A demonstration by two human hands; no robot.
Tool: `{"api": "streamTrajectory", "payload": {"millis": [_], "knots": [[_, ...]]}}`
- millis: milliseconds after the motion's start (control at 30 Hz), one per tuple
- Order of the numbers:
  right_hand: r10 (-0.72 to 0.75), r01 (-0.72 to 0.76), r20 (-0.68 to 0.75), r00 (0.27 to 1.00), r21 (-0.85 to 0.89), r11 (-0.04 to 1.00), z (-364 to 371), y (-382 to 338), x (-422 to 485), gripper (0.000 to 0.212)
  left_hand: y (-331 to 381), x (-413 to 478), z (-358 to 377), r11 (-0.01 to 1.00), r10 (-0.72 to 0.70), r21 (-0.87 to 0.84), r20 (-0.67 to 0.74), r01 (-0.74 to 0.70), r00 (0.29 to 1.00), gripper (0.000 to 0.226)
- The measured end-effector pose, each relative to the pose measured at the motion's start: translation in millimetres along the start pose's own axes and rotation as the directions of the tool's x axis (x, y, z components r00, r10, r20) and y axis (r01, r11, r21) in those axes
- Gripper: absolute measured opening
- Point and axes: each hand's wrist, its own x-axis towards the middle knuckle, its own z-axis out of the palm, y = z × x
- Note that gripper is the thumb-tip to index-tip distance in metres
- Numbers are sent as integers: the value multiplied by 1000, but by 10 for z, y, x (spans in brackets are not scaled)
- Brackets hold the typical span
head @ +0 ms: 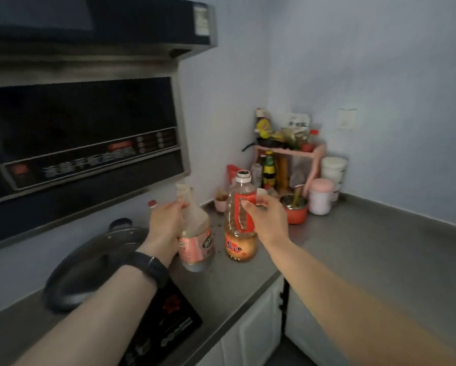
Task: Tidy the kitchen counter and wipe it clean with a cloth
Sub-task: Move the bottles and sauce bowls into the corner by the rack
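Observation:
My left hand (166, 220) grips the upper part of a clear bottle with a pink label (196, 245), tilted slightly and near the steel counter (367, 260). My right hand (268, 220) holds the red handle of an oil bottle (240, 220) with an orange label, which stands upright on the counter just right of the pink-label bottle. The oil bottle's white neck has no cap. No cloth shows in the frame.
A lidded dark pan (95, 262) sits on a black induction cooker (166, 326) at the left, under the range hood (84, 128). In the corner, a pink rack (311, 157) holds condiment bottles. Nearby stand a red pot (295, 210), a pink jar (320, 196), a white tub (334, 170).

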Motion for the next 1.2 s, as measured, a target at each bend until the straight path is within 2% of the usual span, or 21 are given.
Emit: {"api": "streamTrajectory", "payload": {"millis": [67, 200, 367, 433, 500, 533, 800, 967, 1033, 1200], "knots": [[51, -52, -55, 997, -20, 998, -186, 200, 168, 23, -109, 124, 328, 999, -43, -9, 42, 44, 998, 21], [167, -170, -136, 977, -12, 985, -460, 509, 546, 11, -296, 421, 899, 985, -161, -31, 186, 169, 969, 9], [241, -247, -203, 949, -1, 969, -539, 855, 1044, 27, -553, 981, 1482, 982, -185, 3, 266, 191, 946, 27], [257, -268, -226, 940, -20, 963, -527, 974, 1276, 22, -614, 1166, 1681, 977, -211, 23, 285, 213, 935, 18], [257, -270, -239, 936, -22, 963, -523, 1066, 1441, 11, -657, 1312, 1829, 976, -216, 53, 283, 210, 934, 6], [258, -271, -245, 935, -23, 962, -516, 1113, 1524, 6, -675, 1385, 1899, 977, -213, 68, 280, 202, 936, 9], [289, -302, -231, 929, -23, 953, -430, 1411, 2143, 7, -795, 1950, 2325, 971, -229, 128, 274, 200, 934, 16], [291, -293, -191, 937, 19, 956, -447, 1538, 2628, 8, -838, 2207, 2676, 971, -226, 142, 266, 194, 937, 10], [262, -267, -203, 944, -1, 964, -570, 1550, 2870, 17, -791, 2283, 2895, 974, -204, 148, 273, 169, 940, 11], [199, -216, -246, 949, -42, 976, -1206, 1570, 3524, 11, -611, 2403, 3683, 991, -114, 102, 322, 85, 940, 13]]}}
